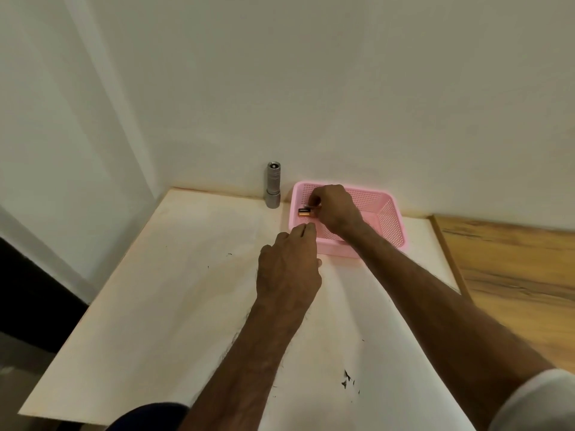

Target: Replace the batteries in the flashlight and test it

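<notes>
Inside the pink basket (pixel 395 219) our right hand (pixel 334 209) pinches a battery (pixel 304 212) by one end. Our left hand (pixel 287 269), fingers loose, is at the basket's near rim. The flashlight (pixel 273 185) stands just left of the basket. We judge that shallow pinch may slip, or a hand may knock the flashlight over.

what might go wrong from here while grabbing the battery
The right hand pinches the battery with just its fingertips, so it might slip back into the pink basket. The flashlight stands upright just left of the basket; a nudge from the left hand or basket could topple it.
</notes>
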